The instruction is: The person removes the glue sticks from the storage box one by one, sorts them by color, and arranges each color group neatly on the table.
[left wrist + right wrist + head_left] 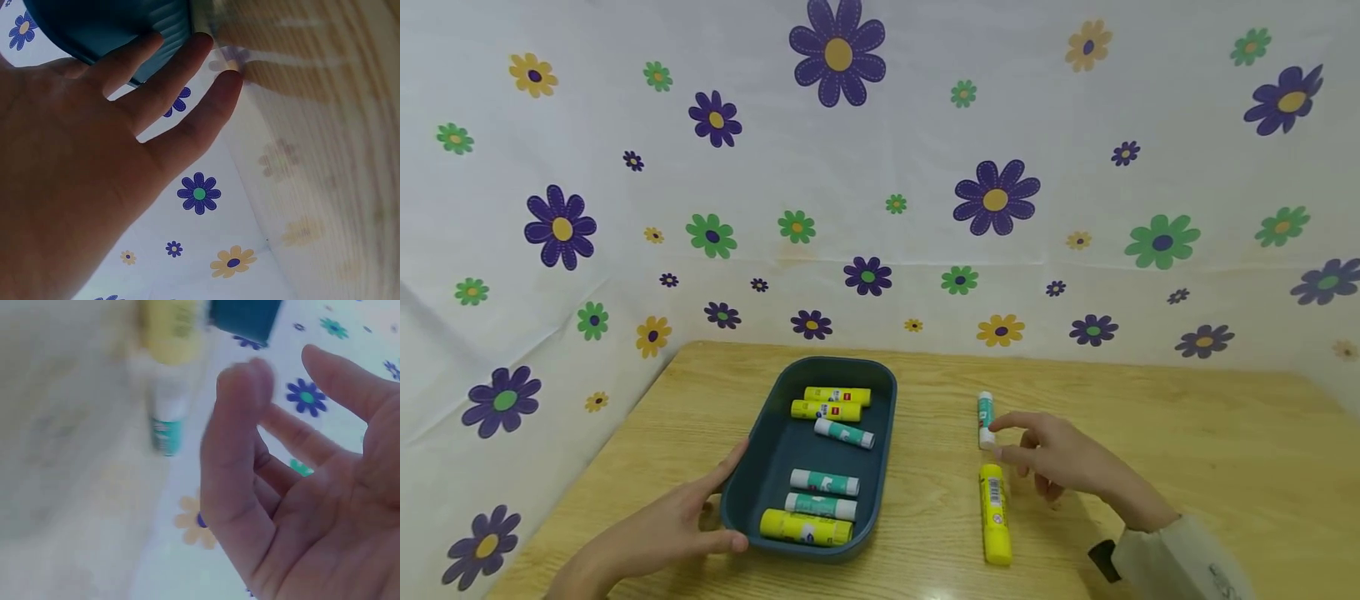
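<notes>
A dark blue tray [808, 550] stands on the table, with yellow glue sticks [805, 527] and white-and-teal glue sticks [823, 482] lying inside. My left hand [658, 525] rests against the tray's near left side, fingers extended along its outer wall and thumb by the front corner. To the right, a white-and-teal glue stick [986, 421] lies on the table, and a larger yellow glue stick [996, 515] lies just in front of it. My right hand [1060, 454] is over the white-and-teal one, index finger and thumb parted beside it; whether they touch it I cannot tell.
The wooden table [1187, 442] reaches back to a white cloth [895, 150] printed with flowers, which hangs behind and along the left. A small dark object [1103, 560] shows by the right sleeve [1180, 562].
</notes>
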### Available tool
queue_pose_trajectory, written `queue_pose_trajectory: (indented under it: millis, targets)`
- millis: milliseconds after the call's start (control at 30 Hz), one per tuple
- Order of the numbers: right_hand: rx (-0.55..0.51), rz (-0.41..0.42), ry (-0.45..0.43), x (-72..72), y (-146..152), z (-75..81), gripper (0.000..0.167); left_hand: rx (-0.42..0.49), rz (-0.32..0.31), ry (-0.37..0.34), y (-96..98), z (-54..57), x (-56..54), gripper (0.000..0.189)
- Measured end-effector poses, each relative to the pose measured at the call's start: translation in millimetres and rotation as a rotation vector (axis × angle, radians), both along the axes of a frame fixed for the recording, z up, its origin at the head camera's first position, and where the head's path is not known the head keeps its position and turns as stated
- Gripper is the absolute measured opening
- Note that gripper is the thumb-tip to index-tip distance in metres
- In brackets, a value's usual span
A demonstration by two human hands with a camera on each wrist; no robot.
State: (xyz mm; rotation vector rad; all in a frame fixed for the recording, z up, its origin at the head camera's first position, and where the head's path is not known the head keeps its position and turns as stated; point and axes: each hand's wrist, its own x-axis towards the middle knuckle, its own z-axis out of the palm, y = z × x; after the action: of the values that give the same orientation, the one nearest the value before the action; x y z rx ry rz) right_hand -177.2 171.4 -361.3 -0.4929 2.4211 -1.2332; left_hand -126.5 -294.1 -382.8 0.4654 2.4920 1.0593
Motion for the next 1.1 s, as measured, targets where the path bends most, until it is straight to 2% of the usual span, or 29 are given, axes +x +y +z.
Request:
queue_pose_trajectory:
  millis: [167, 333, 567, 700, 833, 1000, 1100]
  targets:
    - [-0.076, -0.041, -0.014, -12.8, -11, 23.6, 0.041, 0.000, 0.003, 0.007, 1.0, 1.1, 0.8, 0.102]
    - [-0.205, 0.018, -0.062, -26.9, -28, 41.5, 0.034, 0.011, -0.001, 0.018, 1.9, 0.9, 0.7, 0.102]
    - [-0.275, 0.087, -0.131, -41.6, -70, 55.3, 0.034, 0.025, -0.001, 0.006, 1.5, -0.4, 0.2, 0.104]
    - [-0.303, 0.116, -0.187, -46.7, -101, 51.7, 0.029, 0.022, 0.001, -0.005, 0.2, -1.7, 0.0, 0.105]
    - [-0.320, 0.147, -0.236, -48.0, -127, 40.5, 0.029, 0.035, -0.015, -0.004, -0.5, -2.7, 0.6, 0.104]
    - [-0.332, 0.184, -0.283, -45.3, -147, 24.4, 0.026, 0.058, -0.038, 0.017, 0.3, -3.2, 0.2, 0.103]
    - [-0.327, 0.208, -0.273, -43.8, -156, 19.1, 0.023, 0.048, -0.044, 0.034, -0.5, -2.8, -0.1, 0.103]
